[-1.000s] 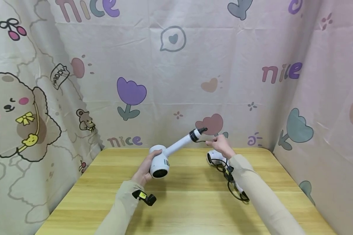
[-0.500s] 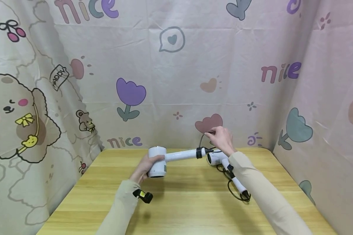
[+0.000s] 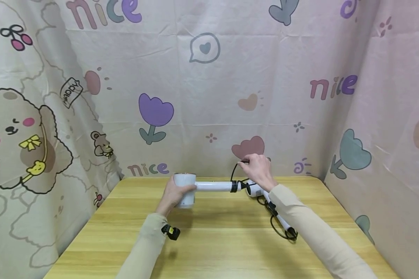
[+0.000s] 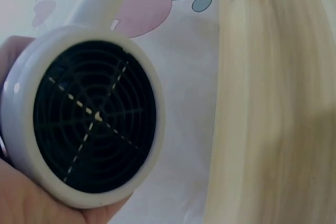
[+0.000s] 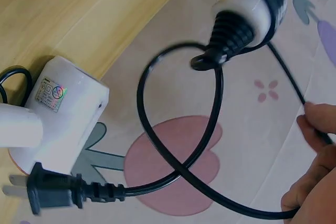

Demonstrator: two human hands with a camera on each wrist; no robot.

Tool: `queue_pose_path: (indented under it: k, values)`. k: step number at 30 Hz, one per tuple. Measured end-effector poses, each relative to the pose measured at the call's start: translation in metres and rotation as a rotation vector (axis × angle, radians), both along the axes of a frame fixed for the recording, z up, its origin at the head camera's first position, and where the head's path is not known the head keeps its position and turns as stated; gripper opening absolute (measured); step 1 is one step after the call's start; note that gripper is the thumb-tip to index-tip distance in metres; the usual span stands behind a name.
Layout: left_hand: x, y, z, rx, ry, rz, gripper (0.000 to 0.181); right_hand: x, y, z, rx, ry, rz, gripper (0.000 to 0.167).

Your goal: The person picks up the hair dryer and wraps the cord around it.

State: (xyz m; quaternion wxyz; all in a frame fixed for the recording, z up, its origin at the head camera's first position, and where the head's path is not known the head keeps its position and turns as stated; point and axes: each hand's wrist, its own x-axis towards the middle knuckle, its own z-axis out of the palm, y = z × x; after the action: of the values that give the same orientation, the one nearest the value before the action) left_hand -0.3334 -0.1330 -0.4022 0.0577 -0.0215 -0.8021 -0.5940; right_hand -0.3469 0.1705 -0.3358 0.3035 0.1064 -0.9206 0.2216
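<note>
A white hair dryer (image 3: 213, 186) is held above the table, its handle pointing right and level. My left hand (image 3: 172, 195) grips its barrel; in the left wrist view the dark round grille (image 4: 97, 116) faces the camera. Black power cord (image 5: 218, 93) is wound round the handle's end. Between thumb and fingers, my right hand (image 3: 258, 169) pinches the cord just above that end. In the right wrist view the cord makes a loose loop, and a two-pin plug (image 5: 52, 190) hangs at its end.
A second white hair dryer (image 3: 283, 221) lies on the wooden table (image 3: 209, 248) at the right, partly behind my right arm. Its black cord is bunched along the handle. A printed curtain (image 3: 209, 97) stands behind the table and at both sides.
The held dryer's handle has swung down from tilted up to level. My right hand rose slightly, then shifted a little left, drawing a stretch of cord up from the handle.
</note>
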Motion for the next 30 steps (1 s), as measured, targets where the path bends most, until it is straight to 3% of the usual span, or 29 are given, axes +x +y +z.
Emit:
queue_pose_path:
  k: [4, 10, 16, 21, 25, 30]
  values:
    - [0.0, 0.001, 0.002, -0.061, 0.026, 0.097, 0.085, 0.006, -0.006, -0.002, -0.006, -0.001, -0.018, 0.014]
    - [0.0, 0.002, 0.003, -0.082, 0.081, 0.223, 0.092, 0.011, -0.01, -0.006, -0.024, -0.018, -0.008, 0.016]
    - [0.0, 0.009, 0.001, -0.049, 0.145, 0.302, 0.099, 0.012, -0.012, -0.013, -0.018, -0.015, 0.02, 0.017]
    - [0.002, 0.019, 0.0, 0.0, 0.254, 0.402, 0.096, 0.01, -0.016, -0.019, -0.018, -0.005, 0.039, 0.019]
    - [0.002, 0.026, 0.0, 0.101, 0.269, 0.456, 0.097, 0.009, -0.02, -0.025, -0.024, 0.01, 0.11, 0.023]
    - [0.001, 0.03, -0.002, 0.34, 0.157, 0.45, 0.09, 0.009, -0.024, -0.037, -0.066, -0.057, 0.205, 0.038]
